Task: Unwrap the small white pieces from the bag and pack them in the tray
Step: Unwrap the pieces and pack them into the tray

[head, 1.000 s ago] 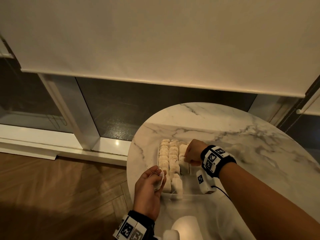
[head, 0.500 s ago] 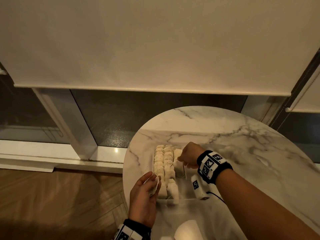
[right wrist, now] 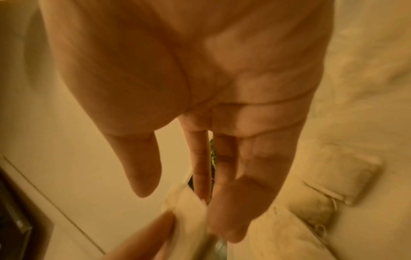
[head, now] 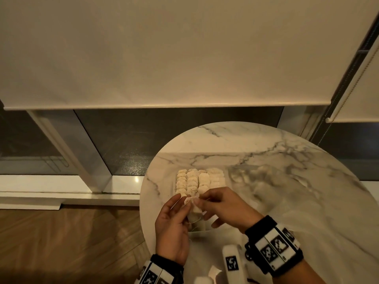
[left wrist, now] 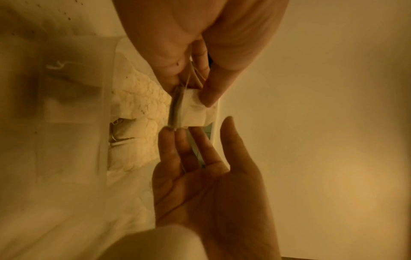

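Note:
A clear tray [head: 226,178] on the round marble table holds several rows of small white pieces [head: 196,181]. Over the tray's near end, both hands meet on one white piece [head: 191,201]. My left hand [head: 180,204] holds it at the fingertips, palm turned up. My right hand [head: 202,200] pinches its other side. In the left wrist view the piece [left wrist: 195,112] sits between the right thumb and fingers [left wrist: 209,95] above and the left fingertips [left wrist: 177,133] below, with a thin thread trailing over the left fingers. The right wrist view shows the piece [right wrist: 188,202], blurred.
A clear plastic bag [head: 207,242] lies on the table [head: 287,160] just in front of me, with white pieces [head: 213,272] at its near end. The table's left edge drops to a wooden floor [head: 71,242]. A window with a lowered blind [head: 164,58] stands behind.
My right hand left the rows in the tray and came back to my left hand, where it now pinches the piece that hand holds. Both hands sit nearer to me.

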